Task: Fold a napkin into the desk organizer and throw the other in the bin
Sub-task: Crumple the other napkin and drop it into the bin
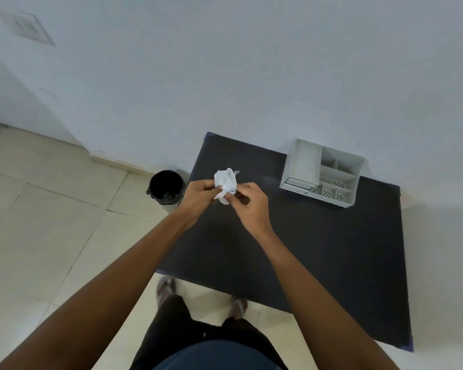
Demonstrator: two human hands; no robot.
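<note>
A crumpled white napkin (pixel 227 185) is held above the far left part of the dark table (pixel 318 249). My left hand (pixel 198 197) and my right hand (pixel 251 206) both pinch it between their fingertips. A white desk organizer (pixel 322 172) with several compartments stands at the table's far right, against the wall. A flat white folded piece lies at the bottom of its large left compartment. On the floor just left of the table stands a small bin (pixel 166 188) lined with a black bag.
A pale wall runs right behind the table. Beige floor tiles spread to the left and under me. My feet in sandals (pixel 166 287) stand at the table's near edge.
</note>
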